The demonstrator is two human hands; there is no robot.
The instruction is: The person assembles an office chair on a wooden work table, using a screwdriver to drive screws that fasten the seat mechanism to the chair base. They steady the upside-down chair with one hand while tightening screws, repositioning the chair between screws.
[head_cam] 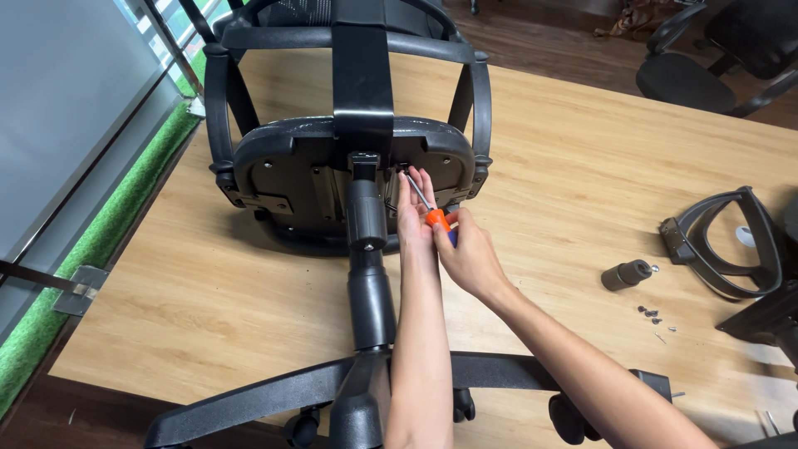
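My right hand (470, 258) grips an orange-handled steel screwdriver (431, 210), tip at the underside of the overturned black plastic office chair seat (283, 162); my left hand (413, 204), fingers flat, steadies the shaft there.

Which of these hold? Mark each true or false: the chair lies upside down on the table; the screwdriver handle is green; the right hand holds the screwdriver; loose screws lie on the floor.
1. The chair lies seat-down on the wooden table: true.
2. The screwdriver has a green handle: false, it is orange.
3. The right hand holds the screwdriver, the left hand steadies its shaft: true.
4. Loose screws lie on the floor: false, on the table.
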